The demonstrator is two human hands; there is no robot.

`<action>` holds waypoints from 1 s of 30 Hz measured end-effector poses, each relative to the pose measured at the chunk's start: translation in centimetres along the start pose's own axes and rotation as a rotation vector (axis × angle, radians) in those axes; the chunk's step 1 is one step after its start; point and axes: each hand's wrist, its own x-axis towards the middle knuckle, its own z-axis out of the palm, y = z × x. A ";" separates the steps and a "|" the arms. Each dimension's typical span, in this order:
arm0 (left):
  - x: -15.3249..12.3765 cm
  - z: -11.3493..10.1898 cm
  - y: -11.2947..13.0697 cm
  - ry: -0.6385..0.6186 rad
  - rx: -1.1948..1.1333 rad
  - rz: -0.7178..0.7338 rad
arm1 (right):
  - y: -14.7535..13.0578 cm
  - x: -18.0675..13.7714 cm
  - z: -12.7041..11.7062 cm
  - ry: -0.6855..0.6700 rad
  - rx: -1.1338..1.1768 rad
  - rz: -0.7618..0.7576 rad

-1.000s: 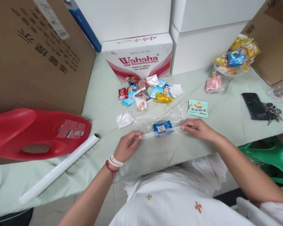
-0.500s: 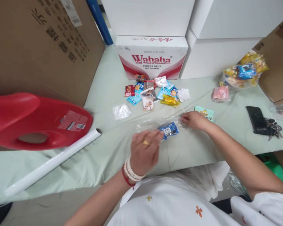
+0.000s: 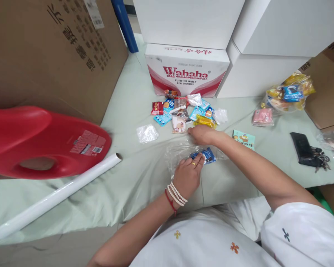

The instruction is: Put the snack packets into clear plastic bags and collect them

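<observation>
My left hand (image 3: 187, 176) lies palm down with its fingers stretched over a blue snack packet (image 3: 209, 156), pressing on it. Clear plastic film (image 3: 174, 154) is spread around and under that packet. Above it, my right hand (image 3: 202, 134) reaches to the near side of a snack pile, its fingers curled together. Its fingertips come close to a white-wrapped snack (image 3: 179, 124), and a yellow packet (image 3: 205, 121) lies just behind the hand. Whatever the fingers hold, if anything, is hidden.
Behind the pile stands a Wahaha carton (image 3: 187, 74). A red jug (image 3: 58, 144) and a white tube (image 3: 61, 194) lie on the left. Toward the right are a green packet (image 3: 244, 138), pink packet (image 3: 262, 117), bag of snacks (image 3: 291, 93), and black pouch with keys (image 3: 306, 150).
My right hand has moved left from the film's right side to the pile's near edge. My left hand has shifted right and come down onto the blue packet. The view has shifted slightly.
</observation>
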 end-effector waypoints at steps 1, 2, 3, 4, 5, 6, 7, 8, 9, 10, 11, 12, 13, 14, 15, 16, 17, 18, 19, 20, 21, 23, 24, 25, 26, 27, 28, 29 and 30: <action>0.0 0.1 0.0 0.001 -0.011 -0.004 | 0.3 0.1 -0.1 -0.013 0.009 -0.018; 0.0 0.1 0.1 0.002 -0.023 -0.008 | 0.6 0.0 -0.3 0.005 0.020 -0.049; 0.1 0.2 0.1 0.002 -0.037 -0.011 | 1.0 -0.4 -0.4 0.054 0.031 -0.091; 0.2 0.2 0.1 0.003 -0.050 -0.013 | 1.4 -1.0 -0.6 0.128 0.045 -0.140; 0.2 0.3 0.2 0.004 -0.060 -0.015 | 1.6 -1.8 -0.8 0.216 0.063 -0.196; 0.3 0.3 0.2 0.007 -0.066 -0.019 | 1.8 -2.9 -0.8 0.300 0.080 -0.250; 0.4 0.3 0.2 0.011 -0.069 -0.021 | 1.8 -4.1 -0.8 0.365 0.090 -0.289; 0.4 0.2 0.3 0.015 -0.070 -0.022 | 1.6 -5.5 -0.6 0.407 0.090 -0.310; 0.4 0.2 0.3 0.019 -0.070 -0.022 | 1.4 -6.9 -0.1 0.429 0.079 -0.314; 0.4 0.1 0.3 0.022 -0.068 -0.025 | 1.1 -8.4 0.5 0.438 0.057 -0.306; 0.4 0.0 0.3 0.023 -0.068 -0.027 | 0.8 -9.7 1.3 0.439 0.029 -0.296; 0.4 0.0 0.3 0.024 -0.069 -0.028 | 0.6 -10.9 2.4 0.437 0.002 -0.294; 0.4 0.1 0.2 0.025 -0.072 -0.028 | 0.5 -11.9 3.6 0.431 -0.020 -0.307; 0.3 0.2 0.1 0.030 -0.078 -0.027 | 0.4 -12.7 4.9 0.422 -0.034 -0.327; 0.3 0.4 0.0 0.037 -0.089 -0.020 | 0.4 -13.2 6.3 0.412 -0.040 -0.346; 0.2 0.7 -0.2 0.046 -0.104 -0.008 | 0.4 -13.4 7.5 0.402 -0.038 -0.358; 0.1 1.0 -0.5 0.058 -0.123 0.008 | 0.4 -13.4 8.6 0.397 -0.029 -0.361; 0.0 1.3 -0.8 0.069 -0.147 0.029 | 0.4 -13.2 9.5 0.396 -0.017 -0.356; -0.1 1.5 -1.1 0.076 -0.174 0.049 | 0.3 -13.0 10.2 0.398 -0.005 -0.344; -0.4 1.6 -1.4 0.078 -0.204 0.067 | 0.2 -12.7 10.5 0.405 0.006 -0.323; -0.7 1.5 -1.8 0.074 -0.234 0.078 | 0.0 -12.4 10.6 0.413 0.017 -0.304; -1.8 0.8 -2.4 0.044 -0.301 0.093 | -0.6 -11.9 10.4 0.432 0.043 -0.273; -2.6 0.1 -2.5 0.014 -0.343 0.103 | -0.9 -11.7 10.2 0.440 0.062 -0.273; -3.5 -0.7 -2.6 -0.025 -0.398 0.120 | -1.2 -11.5 10.0 0.445 0.081 -0.284; -4.6 -1.6 -2.5 -0.079 -0.470 0.142 | -1.5 -11.3 10.0 0.443 0.098 -0.301; -5.6 -2.5 -2.4 -0.144 -0.555 0.159 | -1.8 -11.1 10.0 0.436 0.112 -0.316; -6.7 -3.4 -2.2 -0.204 -0.647 0.163 | -2.0 -10.8 10.1 0.423 0.123 -0.322; -7.6 -4.1 -2.0 -0.246 -0.730 0.146 | -2.2 -10.6 10.2 0.407 0.131 -0.319; -8.3 -4.7 -1.9 -0.247 -0.800 0.091 | -2.4 -10.3 10.4 0.391 0.135 -0.308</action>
